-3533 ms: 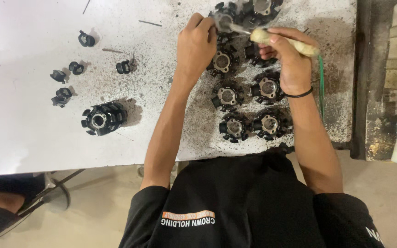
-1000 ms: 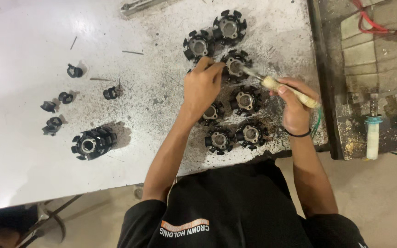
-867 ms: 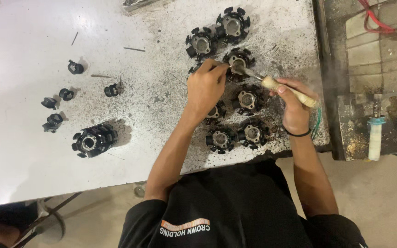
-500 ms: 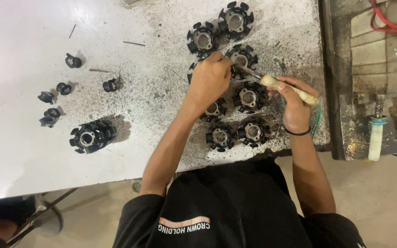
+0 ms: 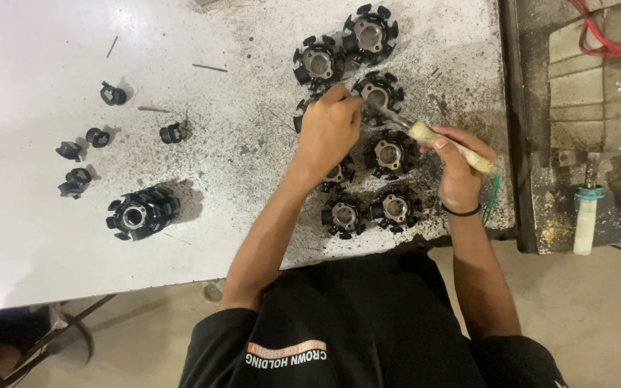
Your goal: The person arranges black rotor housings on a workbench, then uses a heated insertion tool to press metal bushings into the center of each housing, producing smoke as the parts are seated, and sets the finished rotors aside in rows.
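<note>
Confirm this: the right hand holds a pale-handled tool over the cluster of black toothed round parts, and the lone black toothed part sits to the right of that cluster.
Wrong side. In the head view the lone black toothed part sits left of the cluster. The right hand does hold the pale-handled tool over it.

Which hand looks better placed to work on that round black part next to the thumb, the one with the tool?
Probably the right hand: it grips the wooden-handled tool, whose metal tip reaches the toothed black part. The left hand rests beside it, steadying.
</note>
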